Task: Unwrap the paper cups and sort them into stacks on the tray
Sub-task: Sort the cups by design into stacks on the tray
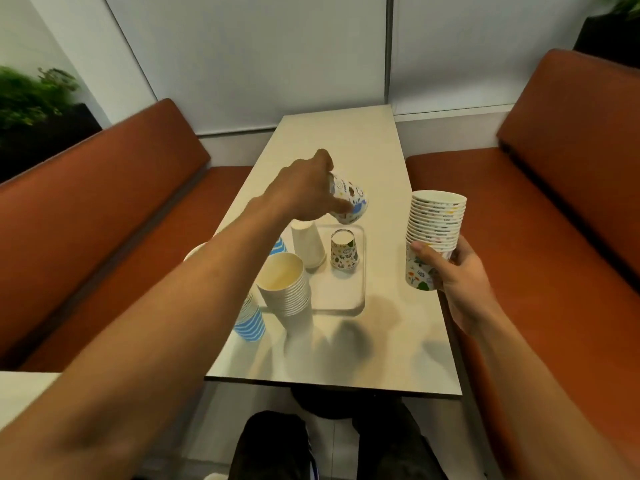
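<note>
Gripping a printed cup [349,201] tilted above the tray [346,296], the left hand [303,190] is probably lining it up over the inverted cup [344,251] to match patterns; the right hand [460,275] is clutching the stack [437,220] nearby as supply.

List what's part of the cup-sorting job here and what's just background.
Job: left hand gripping a single patterned cup; right hand gripping the patterned stack; tray, with an upturned white stack and an upturned patterned cup on it; upright white stack; blue-striped stack.
Background: table; orange benches; plants.
</note>
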